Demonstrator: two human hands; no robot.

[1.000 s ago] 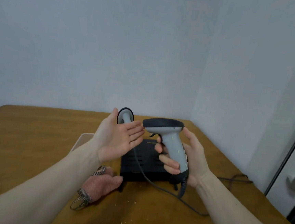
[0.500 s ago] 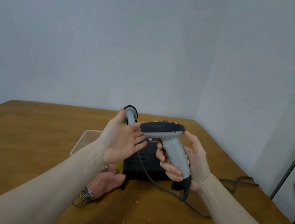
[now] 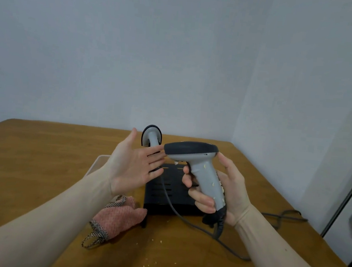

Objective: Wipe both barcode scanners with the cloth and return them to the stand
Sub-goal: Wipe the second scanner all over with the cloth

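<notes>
No brand or label could be read; a small yellowish mark on the stand (image 3: pixel 172 188) top was too blurred to make out.

R hand (image 3: pixel 225 191) held scanner 1 (image 3: pixel 197 167) up over the stand, fingers curled round the grey grip. Its handle ran approx upright, butt tilted toward 5 o'clock; dark head lay crosswise, nose pointing to 9 o'clock. Pale specks dotted the grip. Its cable (image 3: pixel 196 226) dropped from the butt and trailed across the table (image 3: pixel 30 163) toward 4 o'clock.

L hand (image 3: pixel 133 168) hovered at 9 o'clock of that head, palm up, fingers straight and spread, tips at or just short of the nose; contact couldn't be told.

Scanner 2 (image 3: pixel 152 138) stood behind the L fingers at 12 o'clock, in the stand, handle up, head partly hidden.

Cloth (image 3: pixel 118 217), pink w/ checked trim, lay bunched on the table at 7 o'clock of the stand, touching its corner. A clear tray (image 3: pixel 98 165) edge showed at 9 o'clock. Crumbs lay on the near table.
</notes>
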